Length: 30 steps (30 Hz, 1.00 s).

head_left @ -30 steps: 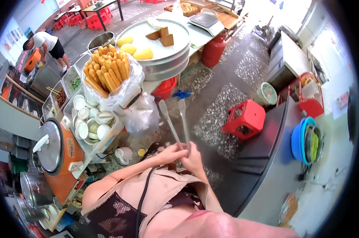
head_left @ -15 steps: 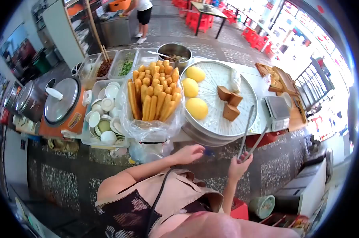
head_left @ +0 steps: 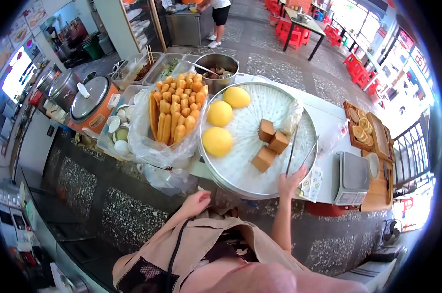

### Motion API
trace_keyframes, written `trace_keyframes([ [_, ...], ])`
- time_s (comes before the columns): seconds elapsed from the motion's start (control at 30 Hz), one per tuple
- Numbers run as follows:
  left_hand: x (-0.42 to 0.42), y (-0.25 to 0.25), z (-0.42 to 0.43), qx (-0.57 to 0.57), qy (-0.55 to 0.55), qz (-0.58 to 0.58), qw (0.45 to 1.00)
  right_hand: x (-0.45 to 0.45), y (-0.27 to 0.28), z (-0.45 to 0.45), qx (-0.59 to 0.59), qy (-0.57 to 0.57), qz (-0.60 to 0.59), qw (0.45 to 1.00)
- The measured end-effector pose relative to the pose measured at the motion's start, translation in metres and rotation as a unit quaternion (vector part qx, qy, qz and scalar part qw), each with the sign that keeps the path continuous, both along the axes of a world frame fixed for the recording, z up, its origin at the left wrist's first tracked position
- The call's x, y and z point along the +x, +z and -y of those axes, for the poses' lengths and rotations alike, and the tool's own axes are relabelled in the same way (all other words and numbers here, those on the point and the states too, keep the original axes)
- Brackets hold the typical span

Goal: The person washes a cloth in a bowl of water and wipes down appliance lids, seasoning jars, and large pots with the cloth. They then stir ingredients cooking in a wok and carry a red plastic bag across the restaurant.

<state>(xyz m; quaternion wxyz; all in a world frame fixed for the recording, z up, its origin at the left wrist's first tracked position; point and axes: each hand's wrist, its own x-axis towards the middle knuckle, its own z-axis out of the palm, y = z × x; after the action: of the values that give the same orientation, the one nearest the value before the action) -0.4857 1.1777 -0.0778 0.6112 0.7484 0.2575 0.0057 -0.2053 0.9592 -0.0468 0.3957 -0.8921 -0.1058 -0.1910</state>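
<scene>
My right hand (head_left: 291,181) is closed round metal tongs (head_left: 291,155), whose parted arms reach over the right part of a big round metal steamer tray (head_left: 250,171). On the tray lie three yellow buns (head_left: 217,142) at the left and three brown cake blocks (head_left: 264,159) near the middle. A clear plastic bag (head_left: 292,117) lies by the tray's right rim. My left hand (head_left: 197,202), fingers curled, is in front of the tray, below the bag of fried dough sticks (head_left: 173,117); whether it holds anything is hidden.
Left of the dough sticks are a tub of small bowls (head_left: 119,132) and an orange cooker (head_left: 95,113). A metal pot (head_left: 216,66) stands behind. To the right are a scale (head_left: 353,176) and a wooden tray of pastries (head_left: 362,129). A person (head_left: 221,17) stands far back.
The view has swung from the floor and stool to the table. My hands, first together at the tongs, are now apart, and my right hand has brought the tongs over the tray.
</scene>
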Motion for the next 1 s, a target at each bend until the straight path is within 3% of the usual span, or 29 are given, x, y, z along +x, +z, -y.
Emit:
trace_keyframes([
  [0.13, 0.006, 0.034, 0.024, 0.051, -0.097, -0.077, 0.991, -0.017, 0.016, -0.012, -0.032, 0.029, -0.002, 0.999],
  [0.2, -0.003, 0.031, 0.031, 0.074, -0.065, -0.089, 0.991, -0.023, 0.024, -0.016, -0.056, 0.021, 0.032, 0.998],
  [0.27, -0.020, 0.030, 0.034, 0.149, -0.011, -0.078, 0.986, -0.019, 0.018, -0.013, -0.016, 0.028, 0.039, 0.999],
  [0.37, -0.051, 0.031, 0.034, 0.167, 0.016, -0.089, 0.982, -0.024, 0.023, -0.016, 0.107, 0.039, 0.071, 0.991],
  [0.5, -0.100, 0.028, 0.028, 0.183, 0.091, -0.117, 0.972, -0.057, 0.084, -0.060, 0.186, 0.142, 0.156, 0.960],
  [0.6, -0.146, 0.018, 0.016, 0.162, 0.140, -0.122, 0.969, -0.112, 0.112, -0.119, 0.208, 0.306, 0.214, 0.904],
  [0.67, -0.179, 0.016, 0.006, 0.164, 0.158, -0.126, 0.966, -0.170, 0.123, -0.164, 0.220, 0.470, 0.158, 0.840],
  [0.73, -0.226, 0.009, -0.008, 0.132, 0.209, -0.084, 0.965, -0.239, 0.112, -0.210, 0.177, 0.564, 0.123, 0.797],
  [0.8, -0.280, 0.003, -0.025, 0.138, 0.222, -0.081, 0.962, -0.320, 0.094, -0.250, 0.132, 0.661, 0.004, 0.739],
  [0.87, -0.331, 0.004, -0.039, 0.185, 0.259, -0.143, 0.937, -0.398, 0.073, -0.282, 0.109, 0.725, -0.107, 0.671],
  [0.93, -0.381, 0.011, -0.056, 0.202, 0.280, -0.162, 0.925, -0.466, 0.065, -0.305, 0.100, 0.767, -0.139, 0.618],
  [1.0, -0.422, 0.025, -0.076, 0.112, 0.369, -0.145, 0.911, -0.519, 0.055, -0.324, 0.066, 0.808, -0.118, 0.573],
])
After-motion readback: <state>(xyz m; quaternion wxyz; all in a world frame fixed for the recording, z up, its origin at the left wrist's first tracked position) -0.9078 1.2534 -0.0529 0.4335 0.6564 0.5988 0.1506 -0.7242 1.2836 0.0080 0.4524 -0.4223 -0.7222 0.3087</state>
